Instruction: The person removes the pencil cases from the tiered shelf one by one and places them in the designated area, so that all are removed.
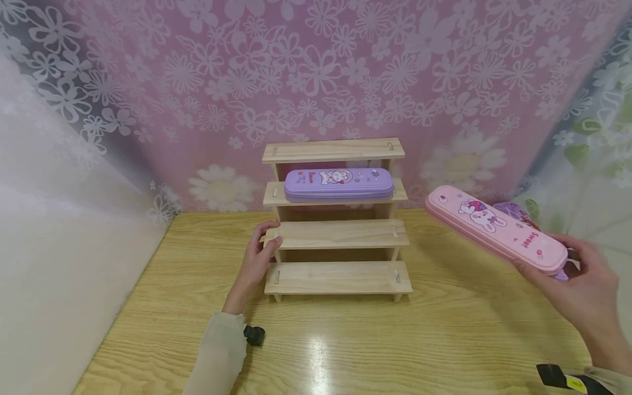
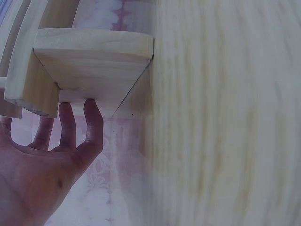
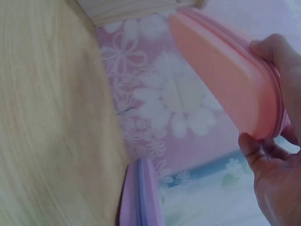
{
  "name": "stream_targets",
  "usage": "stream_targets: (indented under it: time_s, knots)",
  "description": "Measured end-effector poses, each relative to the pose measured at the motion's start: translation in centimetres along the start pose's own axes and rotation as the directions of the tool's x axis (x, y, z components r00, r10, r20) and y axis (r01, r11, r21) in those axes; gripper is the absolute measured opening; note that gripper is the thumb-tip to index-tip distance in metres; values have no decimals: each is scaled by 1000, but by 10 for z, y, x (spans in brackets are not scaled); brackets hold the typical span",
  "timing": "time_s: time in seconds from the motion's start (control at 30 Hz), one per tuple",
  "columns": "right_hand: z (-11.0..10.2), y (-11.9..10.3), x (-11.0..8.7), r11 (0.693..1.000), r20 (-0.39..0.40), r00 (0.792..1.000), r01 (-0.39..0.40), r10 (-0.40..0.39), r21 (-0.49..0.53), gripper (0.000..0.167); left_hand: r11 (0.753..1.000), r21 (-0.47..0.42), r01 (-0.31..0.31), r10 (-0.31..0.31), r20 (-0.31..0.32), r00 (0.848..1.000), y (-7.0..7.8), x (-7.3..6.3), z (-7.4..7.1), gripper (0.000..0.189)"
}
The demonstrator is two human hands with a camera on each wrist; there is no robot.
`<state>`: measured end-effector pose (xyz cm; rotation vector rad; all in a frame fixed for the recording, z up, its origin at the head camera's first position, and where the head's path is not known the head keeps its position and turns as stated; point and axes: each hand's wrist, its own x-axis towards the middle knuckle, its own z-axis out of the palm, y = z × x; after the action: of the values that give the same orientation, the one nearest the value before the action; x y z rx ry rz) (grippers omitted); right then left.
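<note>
Partly hidden purple item [image 1: 514,210], behind held pink case [image 1: 494,229]

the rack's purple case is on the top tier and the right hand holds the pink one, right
Not quite: the head view shows that purple case on the rack's second tier from the top. The right hand does hold the pink case.

My right hand [image 1: 590,280] holds a closed, oblong pink case [image 1: 497,230], white rabbit and "Sweet" printed on top, tilted mid-air, right of the upright, four-tiered pale wooden shelf [image 1: 338,277] my left hand [image 1: 258,253] grips.
</note>
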<state>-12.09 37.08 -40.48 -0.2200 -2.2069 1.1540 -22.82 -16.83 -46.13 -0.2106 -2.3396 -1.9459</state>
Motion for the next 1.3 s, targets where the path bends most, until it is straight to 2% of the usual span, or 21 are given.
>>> stream_targets:
  time_s: [0.1, 0.17, 0.3, 0.4, 0.57, 0.83, 1.1, 1.3]
  knots:
    - [5, 7, 3, 993, -43, 997, -71, 67, -90, 63, 1000, 2, 1, -1, -2, 1000, 1, 0, 0, 36]
    - [8, 14, 4, 986, -50, 997, -59, 52, -159, 63, 1000, 2, -3, 3, -1, 1000, 2, -1, 0, 35]
    - [14, 29, 5, 965, -31, 999, 6, -15, -262, 74, 1000, 3, -8, 8, 3, 1000, 2, -1, 0, 35]
    - [16, 38, 6, 954, -6, 1000, 10, -12, -301, 79, 1000, -2, -8, 8, 5, 1000, 2, 0, 0, 35]
    - [20, 43, 8, 948, 23, 1000, -12, 20, -318, 82, 1000, -7, -10, 10, 2, 1000, 1, 1, 0, 35]
    - [22, 46, 8, 950, 77, 996, -12, 39, -313, 67, 1000, -2, -11, 11, 3, 1000, 1, 0, 0, 35]
    - [19, 46, 2, 949, 170, 984, 9, 47, -314, 67, 1000, 0, -16, 16, 1, 1000, -1, 1, 0, 35]
    - [20, 49, -1, 942, 199, 975, -28, 100, -335, 71, 1000, 0, -20, 20, -4, 1000, 0, 0, 1, 34]
